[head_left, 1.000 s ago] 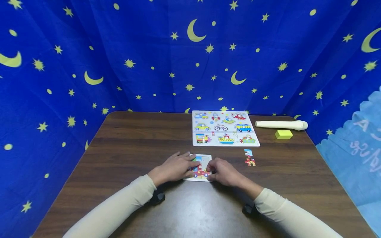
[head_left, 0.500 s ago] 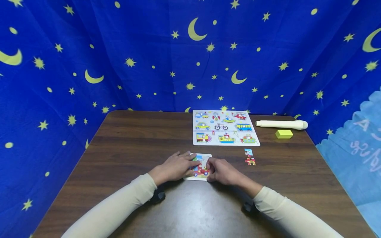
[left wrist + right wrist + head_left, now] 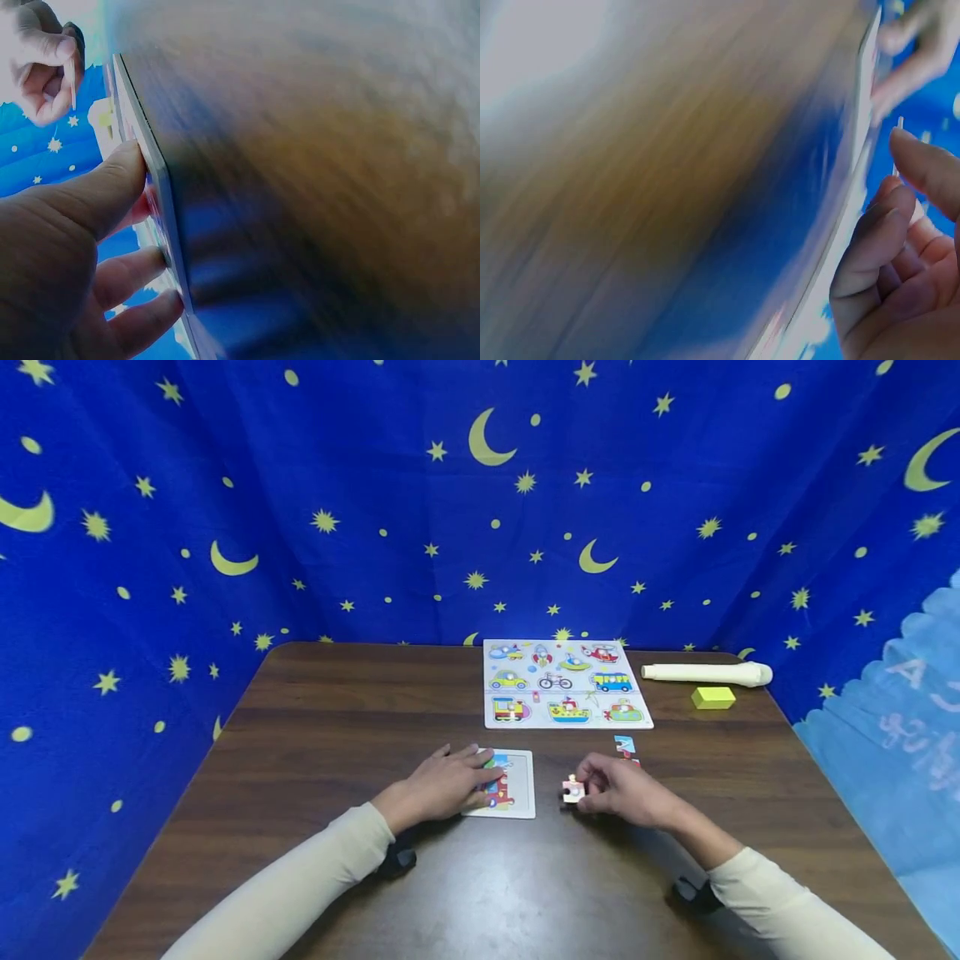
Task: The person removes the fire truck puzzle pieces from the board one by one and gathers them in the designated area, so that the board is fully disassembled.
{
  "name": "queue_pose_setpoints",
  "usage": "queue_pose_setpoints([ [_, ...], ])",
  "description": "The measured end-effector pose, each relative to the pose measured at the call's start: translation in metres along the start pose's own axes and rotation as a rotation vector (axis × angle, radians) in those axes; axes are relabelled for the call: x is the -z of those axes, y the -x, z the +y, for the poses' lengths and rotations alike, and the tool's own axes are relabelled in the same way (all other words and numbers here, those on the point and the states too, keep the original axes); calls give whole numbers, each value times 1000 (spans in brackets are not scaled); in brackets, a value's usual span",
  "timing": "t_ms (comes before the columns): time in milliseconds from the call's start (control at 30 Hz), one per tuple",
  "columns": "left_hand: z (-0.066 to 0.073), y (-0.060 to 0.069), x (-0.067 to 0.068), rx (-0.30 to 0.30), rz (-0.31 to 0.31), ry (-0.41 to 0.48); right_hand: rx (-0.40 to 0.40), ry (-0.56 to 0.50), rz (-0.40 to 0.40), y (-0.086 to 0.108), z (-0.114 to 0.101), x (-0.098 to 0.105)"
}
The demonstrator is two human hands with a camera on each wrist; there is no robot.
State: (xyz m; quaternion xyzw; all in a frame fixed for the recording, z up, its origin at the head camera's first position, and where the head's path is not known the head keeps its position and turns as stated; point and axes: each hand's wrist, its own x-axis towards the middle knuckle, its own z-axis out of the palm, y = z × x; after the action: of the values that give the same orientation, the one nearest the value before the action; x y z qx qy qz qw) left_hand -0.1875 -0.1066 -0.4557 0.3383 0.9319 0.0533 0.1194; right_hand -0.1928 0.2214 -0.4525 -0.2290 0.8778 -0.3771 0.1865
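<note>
The left hand (image 3: 442, 782) rests on the puzzle (image 3: 522, 785), its fingers spread out. Right of the puzzle, the right hand (image 3: 628, 790) pinches a small piece (image 3: 573, 792) between finger and thumb. Past that hand lie a blue piece (image 3: 625, 743), then a big picture board (image 3: 567, 693), a yellow block (image 3: 713, 697) and a white stick (image 3: 701, 673)

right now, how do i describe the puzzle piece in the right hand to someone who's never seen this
On the brown wood-grain table, find the small puzzle tray under the left hand. Just right of it, the right hand pinches a pale jigsaw piece. Unlike the blue jigsaw piece lying beyond that hand, it looks pinkish-white and is gripped.
</note>
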Motion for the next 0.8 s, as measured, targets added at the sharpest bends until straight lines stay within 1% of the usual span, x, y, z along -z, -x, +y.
queue_pose_setpoints([
  [67,-1,1,0,2,3,-5,-35,-4,26,10,15,15],
  [167,-2,2,0,-2,4,-5,-80,30,71,25,37,30],
  [233,-2,2,0,-6,2,-2,-94,43,82,34,49,36],
  [333,0,1,0,-4,-4,5,-99,40,78,42,60,39],
  [433,1,1,1,1,-8,10,-100,20,73,45,65,39],
  [567,1,1,1,1,-7,15,-114,21,74,44,66,40],
  [800,0,1,0,-6,-1,8,-175,-5,49,42,65,42],
])
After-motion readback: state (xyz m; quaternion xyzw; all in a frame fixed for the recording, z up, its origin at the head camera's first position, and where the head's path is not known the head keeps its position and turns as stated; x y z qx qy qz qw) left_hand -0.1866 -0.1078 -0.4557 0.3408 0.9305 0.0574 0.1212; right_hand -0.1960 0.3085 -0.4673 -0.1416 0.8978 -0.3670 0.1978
